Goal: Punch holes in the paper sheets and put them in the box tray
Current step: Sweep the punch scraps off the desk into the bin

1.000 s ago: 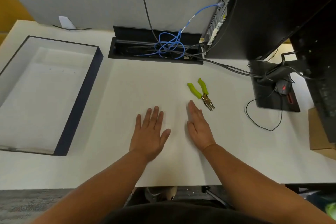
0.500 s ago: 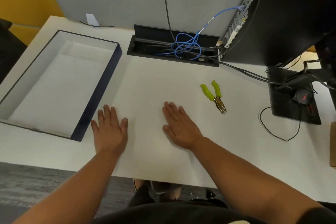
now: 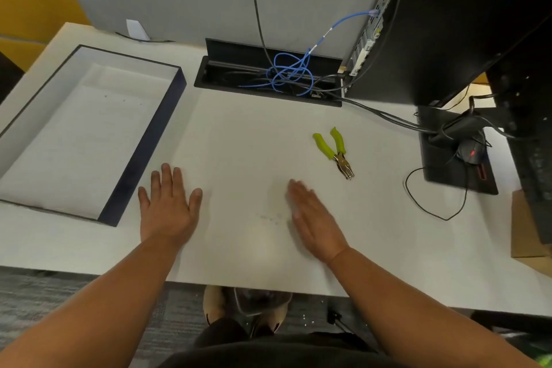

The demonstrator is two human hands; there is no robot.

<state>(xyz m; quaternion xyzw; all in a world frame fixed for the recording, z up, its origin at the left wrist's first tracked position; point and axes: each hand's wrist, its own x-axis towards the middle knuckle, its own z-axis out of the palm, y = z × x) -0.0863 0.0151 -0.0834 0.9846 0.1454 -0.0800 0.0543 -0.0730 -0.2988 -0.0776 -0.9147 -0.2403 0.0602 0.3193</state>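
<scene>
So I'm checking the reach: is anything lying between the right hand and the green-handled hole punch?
Nothing visible does. Only bare white surface lies between the right hand and the hole punch, which lies beyond its fingertips.

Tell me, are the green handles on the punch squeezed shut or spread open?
Spread open. The hole punch lies untouched on the desk, its handles forming a V.

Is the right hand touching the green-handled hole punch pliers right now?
Apart. The head view shows bare white paper between the right hand and the green-handled hole punch pliers.

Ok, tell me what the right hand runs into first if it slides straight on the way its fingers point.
Nothing close: the right hand points up-left over bare paper, passing left of the hole punch; eventually, likely the cable tray.
</scene>
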